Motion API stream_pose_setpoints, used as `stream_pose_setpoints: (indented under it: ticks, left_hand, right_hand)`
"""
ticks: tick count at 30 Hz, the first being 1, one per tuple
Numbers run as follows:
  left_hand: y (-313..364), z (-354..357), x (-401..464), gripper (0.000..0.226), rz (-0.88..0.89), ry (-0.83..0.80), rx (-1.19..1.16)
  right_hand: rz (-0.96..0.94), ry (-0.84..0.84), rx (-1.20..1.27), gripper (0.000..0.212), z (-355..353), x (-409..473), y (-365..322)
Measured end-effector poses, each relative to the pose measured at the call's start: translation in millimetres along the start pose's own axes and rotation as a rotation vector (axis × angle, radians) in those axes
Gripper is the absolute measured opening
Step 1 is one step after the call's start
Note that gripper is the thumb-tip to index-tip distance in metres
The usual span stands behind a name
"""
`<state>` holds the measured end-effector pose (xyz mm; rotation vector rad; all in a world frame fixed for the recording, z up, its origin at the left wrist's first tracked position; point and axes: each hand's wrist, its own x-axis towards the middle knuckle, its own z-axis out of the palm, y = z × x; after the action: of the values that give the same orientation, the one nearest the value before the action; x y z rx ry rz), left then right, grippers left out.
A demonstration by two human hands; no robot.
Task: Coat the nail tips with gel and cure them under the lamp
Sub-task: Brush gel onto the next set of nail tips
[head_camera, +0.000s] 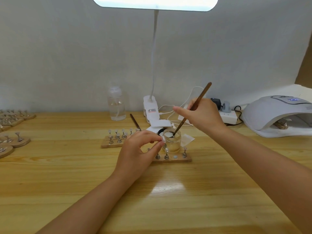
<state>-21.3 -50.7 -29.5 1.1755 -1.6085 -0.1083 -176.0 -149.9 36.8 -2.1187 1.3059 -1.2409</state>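
My right hand [202,115] grips a brown wooden brush [194,107], whose tip dips into a small open glass jar of clear gel [172,141]. My left hand [140,149] pinches a small stand with a pale nail tip [163,139] on top, just left of the jar. In front of the jar lies a wooden holder [175,159] carrying several metal stands with nail tips. A second wooden holder [113,141] with more tips sits behind my left hand. The white curing lamp [273,115] stands at the right, with a holder inside its opening.
A white clip desk lamp [152,108] shines from above the wooden table [152,200]. A clear bottle [116,105] stands at the back, a spare brush [135,122] lies near it, and a power strip with cables [228,115] is behind. More wooden holders [11,129] crowd the left edge.
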Motion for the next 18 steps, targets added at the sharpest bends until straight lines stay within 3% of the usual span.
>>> stream_pose_setpoints:
  ticks: [12, 18]
  left_hand:
    - [-1.1, 0.8, -0.3, 0.009, -0.009, 0.008, -0.022]
    - [0.1, -0.1, 0.0, 0.011, -0.031, 0.018, -0.017]
  right_hand:
    - [0.092, 0.098, 0.095, 0.039, -15.0, -3.0, 13.1]
    - [-0.012, 0.173, 0.412, 0.037, -11.6, -27.1, -0.9]
